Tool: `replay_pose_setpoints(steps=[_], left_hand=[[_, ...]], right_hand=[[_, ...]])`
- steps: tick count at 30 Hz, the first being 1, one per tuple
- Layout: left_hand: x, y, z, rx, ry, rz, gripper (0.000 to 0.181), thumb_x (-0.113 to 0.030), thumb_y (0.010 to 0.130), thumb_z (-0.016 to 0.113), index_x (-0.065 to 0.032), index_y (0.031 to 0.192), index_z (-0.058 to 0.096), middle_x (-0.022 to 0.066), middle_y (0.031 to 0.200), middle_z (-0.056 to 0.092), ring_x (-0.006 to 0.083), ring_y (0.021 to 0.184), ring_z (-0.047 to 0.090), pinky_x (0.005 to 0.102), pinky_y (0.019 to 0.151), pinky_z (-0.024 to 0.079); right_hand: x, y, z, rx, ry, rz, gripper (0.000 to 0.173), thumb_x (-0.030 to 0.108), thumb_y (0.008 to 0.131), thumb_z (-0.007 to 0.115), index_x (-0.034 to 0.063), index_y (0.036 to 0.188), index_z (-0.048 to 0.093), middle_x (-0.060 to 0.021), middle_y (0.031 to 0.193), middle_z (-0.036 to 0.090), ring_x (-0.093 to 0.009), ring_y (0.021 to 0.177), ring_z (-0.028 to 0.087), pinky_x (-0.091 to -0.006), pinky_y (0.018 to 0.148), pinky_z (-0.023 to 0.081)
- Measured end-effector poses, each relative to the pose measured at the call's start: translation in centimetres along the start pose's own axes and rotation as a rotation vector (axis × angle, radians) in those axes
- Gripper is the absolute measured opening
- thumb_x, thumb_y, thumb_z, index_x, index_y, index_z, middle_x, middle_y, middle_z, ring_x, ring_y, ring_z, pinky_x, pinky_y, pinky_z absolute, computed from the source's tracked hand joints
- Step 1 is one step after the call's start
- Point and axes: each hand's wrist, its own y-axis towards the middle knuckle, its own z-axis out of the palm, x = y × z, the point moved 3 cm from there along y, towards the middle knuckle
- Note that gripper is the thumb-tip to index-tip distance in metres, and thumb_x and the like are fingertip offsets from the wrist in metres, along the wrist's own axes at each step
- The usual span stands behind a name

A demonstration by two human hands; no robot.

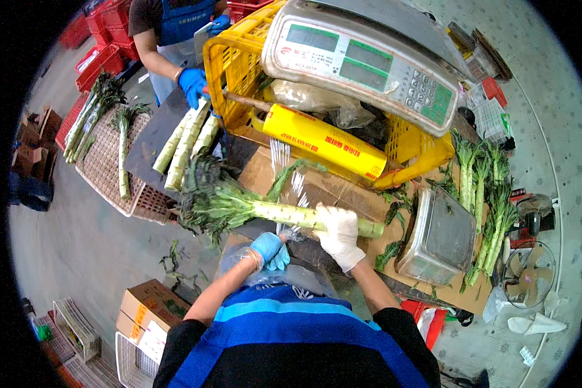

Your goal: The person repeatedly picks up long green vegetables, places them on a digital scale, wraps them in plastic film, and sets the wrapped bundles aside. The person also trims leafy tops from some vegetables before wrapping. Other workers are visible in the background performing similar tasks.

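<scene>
My right hand [338,236], in a white glove, grips the lower stem of a celtuce stalk [286,214] lying crosswise before me, its leafy top to the left. In a light blue glove, my left hand [269,246] is closed on the gathered end of clear stretch film [291,194]. The film runs down from a yellow-labelled roll [325,140] on a rod set in a yellow plastic crate [218,87], passing by the stalk. Several trimmed celtuce stems [186,145] lie at the left, under a co-worker's blue-gloved hand [192,86].
A price-computing scale [359,63] rests on the yellow crate. Right of it are a metal container [439,233] and more celtuce stalks [497,228] on cardboard. A woven plastic basket [111,165] holds stalks at left; a cardboard box [150,310] and a fan [528,274] stand lower down.
</scene>
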Motion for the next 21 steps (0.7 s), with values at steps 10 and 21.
replay_pose_setpoints(steps=[10,21], left_hand=[[4.2,3.8,-0.7,-0.311,0.482,0.473,0.041,-0.038,0.094,0.046,-0.0082,0.117,0.061,0.0121,0.117,0.063,0.0306,0.111,0.055,0.0406,0.096,0.041],[0.0,-1.8,0.5,-0.089,-0.172,0.182,0.064,-0.048,0.097,0.04,-0.0007,0.063,0.066,0.0114,0.054,0.062,0.0221,0.047,0.058,0.0346,0.051,0.048]], right_hand=[[6.6,2.5,-10.5,-0.18,0.201,-0.325,0.061,0.018,0.063,0.072,0.0061,0.121,0.058,-0.0098,0.094,0.062,-0.029,0.089,0.06,-0.0413,0.081,0.045],[-8.5,-4.8,3.2,0.111,-0.086,0.205,0.08,0.026,0.063,0.08,0.0141,0.136,0.047,-0.0126,0.113,0.063,-0.029,0.103,0.058,-0.0414,0.089,0.043]])
